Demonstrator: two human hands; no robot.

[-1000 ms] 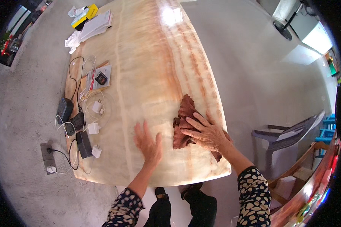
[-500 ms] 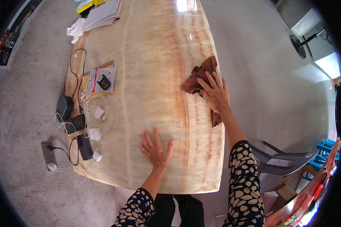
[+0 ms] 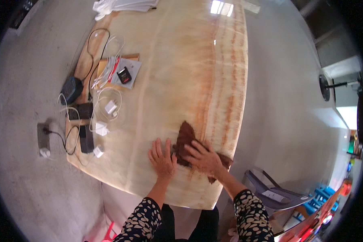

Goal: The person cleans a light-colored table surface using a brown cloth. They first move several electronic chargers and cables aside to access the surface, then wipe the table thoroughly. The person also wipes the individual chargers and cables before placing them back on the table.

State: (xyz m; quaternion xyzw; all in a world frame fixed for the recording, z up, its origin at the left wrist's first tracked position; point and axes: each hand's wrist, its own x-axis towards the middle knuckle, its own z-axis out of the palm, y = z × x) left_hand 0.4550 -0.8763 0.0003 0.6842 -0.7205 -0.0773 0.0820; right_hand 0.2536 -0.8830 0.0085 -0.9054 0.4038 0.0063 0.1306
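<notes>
A crumpled brown cloth (image 3: 184,139) lies on the glossy, marble-patterned tabletop (image 3: 171,80), near its front right corner. My right hand (image 3: 207,159) presses on the cloth with its fingers spread flat; parts of the cloth stick out beyond the fingertips and from under the wrist side. Just left of the cloth, my left hand (image 3: 163,161) rests palm down on the bare table, its fingers stretched and apart. The two hands are close together, and neither is curled round anything.
Along the left edge lie white chargers (image 3: 101,129), looped cables (image 3: 109,89), black adapters (image 3: 86,139) and a dark blue-black device (image 3: 71,90). A small black item (image 3: 124,75) sits on papers. White sheets (image 3: 135,4) lie at the far end. A grey chair (image 3: 270,193) stands at the right.
My right hand has swept the brown cloth from the far right edge toward me and leftward, beside my left hand. My left hand stays flat on the table. The view has shifted slightly.
</notes>
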